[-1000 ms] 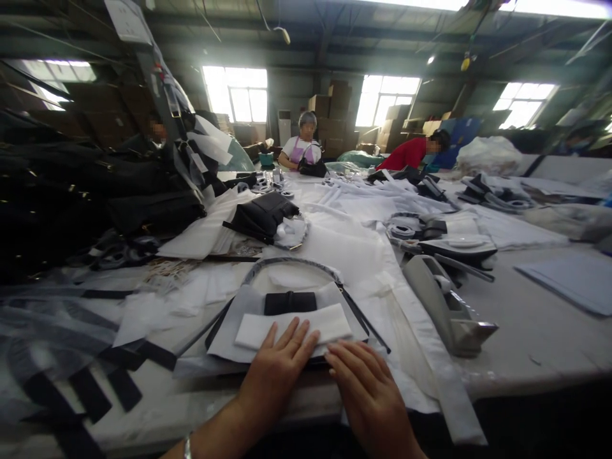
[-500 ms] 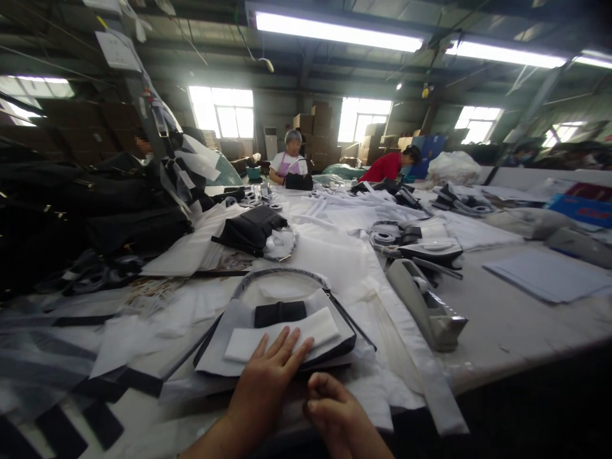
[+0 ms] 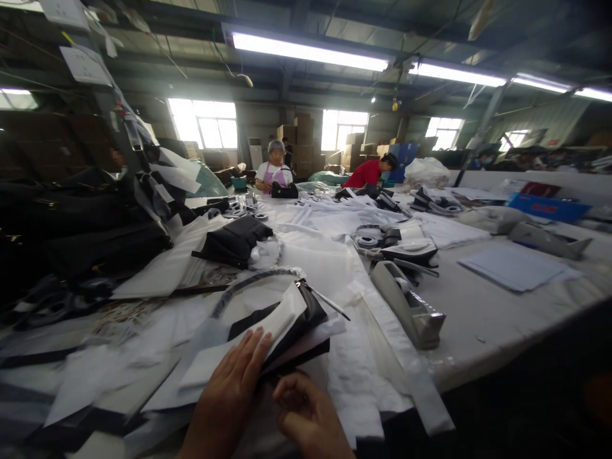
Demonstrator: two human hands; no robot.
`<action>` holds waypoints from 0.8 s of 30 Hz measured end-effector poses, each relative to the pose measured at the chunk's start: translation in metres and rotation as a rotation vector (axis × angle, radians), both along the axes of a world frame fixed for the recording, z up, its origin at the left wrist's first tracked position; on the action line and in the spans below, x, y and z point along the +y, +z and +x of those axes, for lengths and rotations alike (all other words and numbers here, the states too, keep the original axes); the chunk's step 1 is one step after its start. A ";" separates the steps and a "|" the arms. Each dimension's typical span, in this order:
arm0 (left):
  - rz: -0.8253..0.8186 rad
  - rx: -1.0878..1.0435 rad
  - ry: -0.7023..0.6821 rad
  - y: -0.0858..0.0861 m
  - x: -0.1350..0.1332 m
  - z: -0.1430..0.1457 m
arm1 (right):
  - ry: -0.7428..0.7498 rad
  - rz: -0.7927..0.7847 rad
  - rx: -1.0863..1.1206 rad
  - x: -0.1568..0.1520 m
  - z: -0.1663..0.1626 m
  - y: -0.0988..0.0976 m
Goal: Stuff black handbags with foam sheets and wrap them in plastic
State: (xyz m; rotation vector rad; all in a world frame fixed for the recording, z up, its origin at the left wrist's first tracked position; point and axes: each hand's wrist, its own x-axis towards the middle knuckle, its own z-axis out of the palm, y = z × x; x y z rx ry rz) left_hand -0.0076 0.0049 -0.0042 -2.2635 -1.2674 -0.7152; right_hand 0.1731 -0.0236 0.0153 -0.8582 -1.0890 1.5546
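A black handbag (image 3: 313, 307) lies on the table in front of me, its right side lifted and tilted. Its wrapped handle (image 3: 251, 278) arches away at the far side. Folded white padding (image 3: 287, 310) rests across the bag, and my left hand (image 3: 227, 389) lies flat on it with fingers stretched out. Close to the bag's near edge, my right hand (image 3: 308, 408) has its fingers curled in. What those fingers hold, if anything, is hidden. A thin dark strap end (image 3: 337, 308) sticks out to the right.
A grey tape dispenser (image 3: 406, 306) stands to the right. Beyond the bag lies another black handbag (image 3: 234, 239). White sheets (image 3: 519, 262) are on the right, dark bags (image 3: 76, 223) are piled at left. Two people work at the far side, one in a red top (image 3: 361, 173).
The handbag has turned and tilted, its right side up. The small black piece on top is now mostly covered by padding. Both hands moved left in view, and the camera turned right.
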 end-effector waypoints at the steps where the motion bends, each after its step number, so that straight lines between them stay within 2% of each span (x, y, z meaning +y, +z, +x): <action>1: -0.002 -0.006 0.001 0.001 0.002 -0.002 | 0.009 0.071 -0.025 0.002 0.002 0.001; 4: -0.050 -0.051 0.050 0.011 0.008 -0.010 | 0.045 0.345 -0.292 0.019 0.026 0.007; 7: -0.107 -0.118 0.115 0.023 0.011 -0.017 | -0.059 0.624 -0.819 0.058 0.069 0.013; 8: -0.118 -0.142 0.128 0.026 0.012 -0.018 | -0.129 0.681 -1.023 0.074 0.083 0.014; 10: -0.137 -0.189 0.157 0.030 0.012 -0.020 | -0.162 0.707 -1.159 0.108 0.103 0.012; 12: -0.147 -0.234 0.184 0.032 0.012 -0.021 | -0.128 0.742 -1.232 0.135 0.109 0.008; 15: -0.157 -0.279 0.208 0.034 0.012 -0.022 | -0.038 0.801 -1.302 0.160 0.099 -0.001; 19: -0.149 -0.299 0.224 0.034 0.012 -0.024 | 0.064 0.830 -1.337 0.174 0.084 -0.006; 24: -0.125 -0.316 0.231 0.035 0.012 -0.024 | 0.086 0.827 -1.318 0.185 0.087 0.000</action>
